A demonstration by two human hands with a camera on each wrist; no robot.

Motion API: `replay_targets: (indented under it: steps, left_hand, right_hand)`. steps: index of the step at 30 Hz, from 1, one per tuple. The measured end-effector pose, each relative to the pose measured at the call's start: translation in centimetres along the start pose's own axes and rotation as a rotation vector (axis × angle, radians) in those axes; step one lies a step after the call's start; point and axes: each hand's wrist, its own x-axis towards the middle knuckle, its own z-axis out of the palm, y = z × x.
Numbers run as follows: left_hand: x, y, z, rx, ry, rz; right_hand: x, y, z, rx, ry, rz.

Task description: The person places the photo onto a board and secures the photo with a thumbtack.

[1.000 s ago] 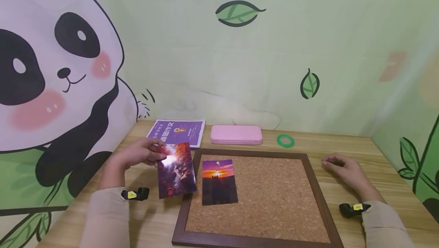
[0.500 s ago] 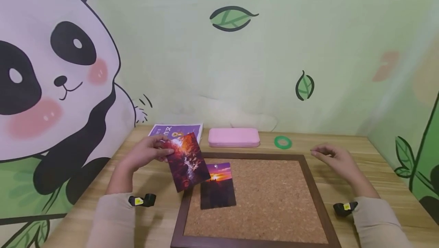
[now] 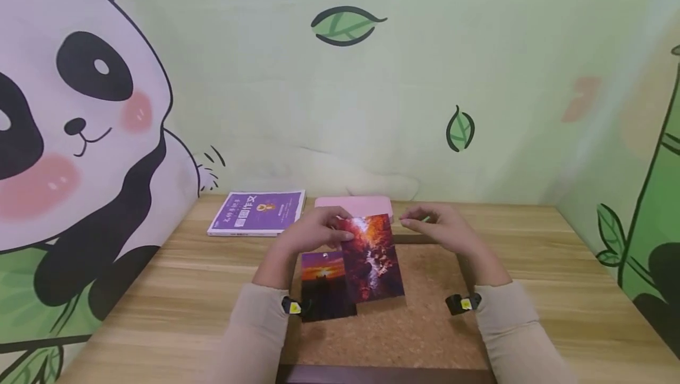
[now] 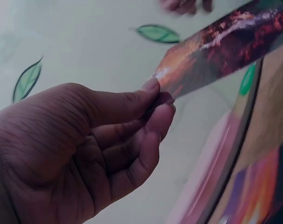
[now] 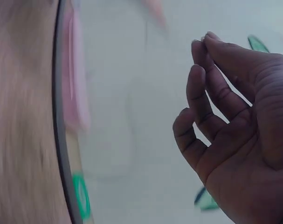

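My left hand (image 3: 313, 232) pinches the top left corner of a glossy photo (image 3: 374, 260) with a fiery orange and dark red scene. This photo hangs over the cork board (image 3: 393, 340), overlapping a sunset photo (image 3: 323, 289) fixed there with a pushpin (image 3: 326, 255) at its top. In the left wrist view, thumb and forefinger clasp the photo's (image 4: 211, 53) edge. Just right of the photo is my right hand (image 3: 447, 226), thumb and forefinger tips together. Between those tips the right wrist view shows a tiny pale thing (image 5: 203, 39), too small to tell its kind.
A purple book (image 3: 260, 213) lies at the back left of the wooden table (image 3: 196, 313). Behind the board sits a pink case (image 3: 353, 203). A green tape roll (image 5: 81, 196) is near it, mostly hidden by the right hand in the head view. The painted wall stands behind.
My left hand has carried the fiery photo rightward, from the board's left edge across the sunset photo. My right hand has come left from beside the board to over its back edge.
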Motion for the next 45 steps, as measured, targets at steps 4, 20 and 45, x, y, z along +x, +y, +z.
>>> replay_targets:
  steps: [4, 20, 45]
  left_hand:
    - [1.4, -0.2, 2.0, 0.114, -0.04, 0.017]
    - [2.8, -4.2, 4.9, 0.393, -0.015, 0.048]
    - [3.0, -4.7, 5.7, 0.491, -0.035, 0.035]
  right_hand:
    - [1.8, -0.7, 2.6, 0.049, -0.07, -0.031]
    - [2.0, 4.1, 6.4, 0.016, -0.14, 0.121]
    - [2.0, 4.8, 6.9, -0.044, -0.273, 0.127]
